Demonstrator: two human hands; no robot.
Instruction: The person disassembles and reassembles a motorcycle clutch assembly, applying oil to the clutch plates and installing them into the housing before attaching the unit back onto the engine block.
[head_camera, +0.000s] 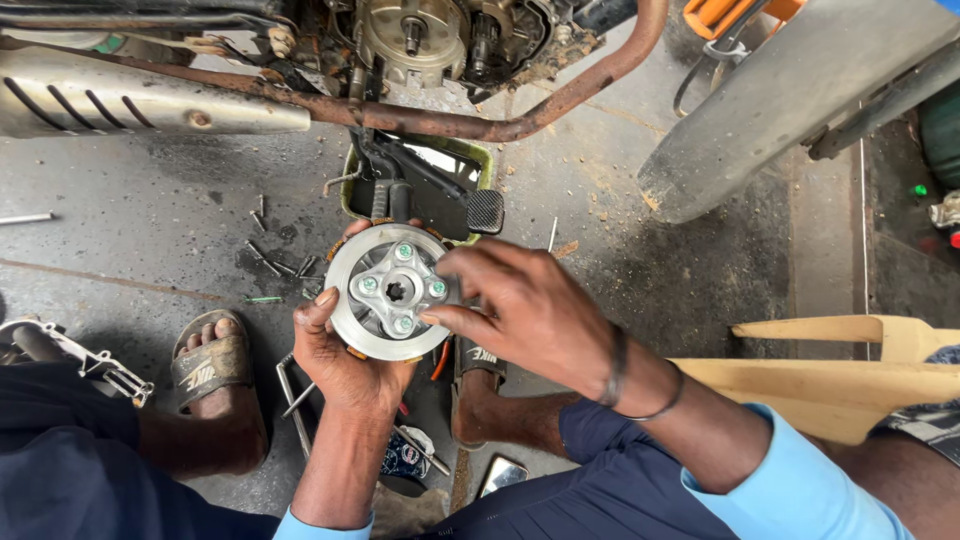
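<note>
With the left hand (345, 355) cupping the round metal clutch disc (388, 291) from six o'clock, the right hand (520, 310) pinching its three o'clock rim should probably turn each bolt (404, 251) evenly.

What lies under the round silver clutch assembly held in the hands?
The left hand cups the round silver clutch assembly from below; beyond its rim shows a green oil tray. The floor directly beneath is hidden.
</note>
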